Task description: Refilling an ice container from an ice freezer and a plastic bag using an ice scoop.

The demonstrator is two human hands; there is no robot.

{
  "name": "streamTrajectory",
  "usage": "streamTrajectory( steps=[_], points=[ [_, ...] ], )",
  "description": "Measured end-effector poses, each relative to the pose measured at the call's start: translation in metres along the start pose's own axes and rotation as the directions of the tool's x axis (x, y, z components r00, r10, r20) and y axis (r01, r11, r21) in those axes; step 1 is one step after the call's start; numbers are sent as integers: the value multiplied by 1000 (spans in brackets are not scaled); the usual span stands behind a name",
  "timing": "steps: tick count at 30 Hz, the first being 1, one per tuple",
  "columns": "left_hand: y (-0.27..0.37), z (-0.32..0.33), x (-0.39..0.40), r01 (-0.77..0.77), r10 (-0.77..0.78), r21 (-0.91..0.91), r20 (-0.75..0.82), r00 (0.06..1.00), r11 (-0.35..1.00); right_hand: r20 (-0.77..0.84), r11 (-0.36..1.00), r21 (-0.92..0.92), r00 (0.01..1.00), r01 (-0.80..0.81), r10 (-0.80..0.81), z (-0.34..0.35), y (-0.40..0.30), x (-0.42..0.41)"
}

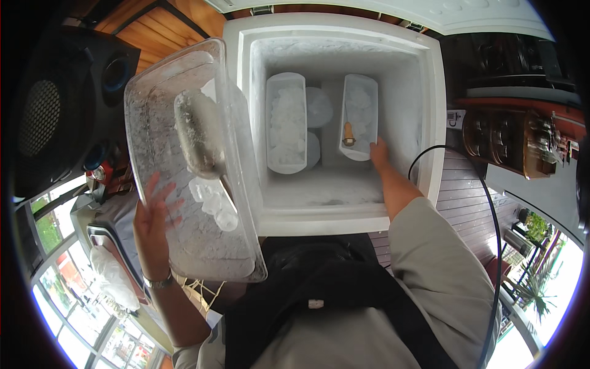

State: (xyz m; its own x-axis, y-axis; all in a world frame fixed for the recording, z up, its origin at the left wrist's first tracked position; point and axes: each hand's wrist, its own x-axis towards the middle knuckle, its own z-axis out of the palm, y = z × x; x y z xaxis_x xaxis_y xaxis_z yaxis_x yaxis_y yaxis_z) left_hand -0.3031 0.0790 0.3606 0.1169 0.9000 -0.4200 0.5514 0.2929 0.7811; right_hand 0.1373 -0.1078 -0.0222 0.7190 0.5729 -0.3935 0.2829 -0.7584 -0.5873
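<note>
My left hand [159, 207] supports the near left side of a large clear plastic tub [193, 258], its fingers spread against the wall. The tub is tilted at the left edge of an open chest freezer; a frosty metal ice scoop [200, 133] and several ice pieces [214, 205] lie in it. My right hand [379, 154] grips the near right corner of a narrow white bin [361, 80] inside the freezer. That bin holds ice and an object with a tan, handle-like part [348, 131]. Left of it stands another white bin [286, 169] full of ice.
The chest freezer [322, 223] has frosted walls and a raised lid [498, 14]. Two round translucent items [318, 107] sit between the bins. A black cable [493, 217] curves past my right arm. A large black speaker [69, 106] stands at the left.
</note>
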Motion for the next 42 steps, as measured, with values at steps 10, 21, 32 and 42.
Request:
streamTrajectory(
  steps=[10, 21, 32, 42],
  points=[
    [10, 12, -3, 70, -49, 125, -165, 985, 990, 81, 991, 110, 993, 77, -87, 44, 48, 31],
    [4, 11, -3, 88, -53, 147, -225, 973, 985, 12, 978, -200, 998, -58, 62, 69, 61, 43],
    [2, 0, -7, -14, 22, 86, -95, 995, 996, 653, 787, -529, 745, 319, 137, 50, -85, 34],
    [3, 1, 0, -64, 67, 55, -56, 996, 996, 444, 994, 109, 893, 22, -68, 118, -164, -47]
  ],
)
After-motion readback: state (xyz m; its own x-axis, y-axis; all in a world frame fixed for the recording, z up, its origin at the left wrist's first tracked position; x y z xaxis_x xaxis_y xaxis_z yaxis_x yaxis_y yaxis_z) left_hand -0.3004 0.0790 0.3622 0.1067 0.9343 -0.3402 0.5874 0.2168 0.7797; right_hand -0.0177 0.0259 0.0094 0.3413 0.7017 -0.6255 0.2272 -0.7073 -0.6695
